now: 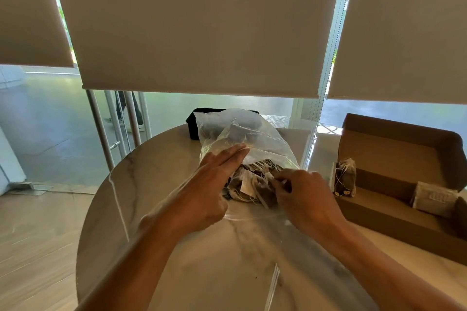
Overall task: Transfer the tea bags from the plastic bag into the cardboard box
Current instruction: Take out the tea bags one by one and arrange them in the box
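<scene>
A round marble desk point(177, 247) carries an open cardboard box point(404, 184) at the right, with a few tea bags already in it, and a clear plastic bag point(252, 139) at the middle. Loose tea bags point(250, 184) lie heaped in the plastic bag's mouth. The left hand point(209, 189) lies flat-fingered on the plastic; the right hand point(303, 194) pinches a tea bag from the heap
</scene>
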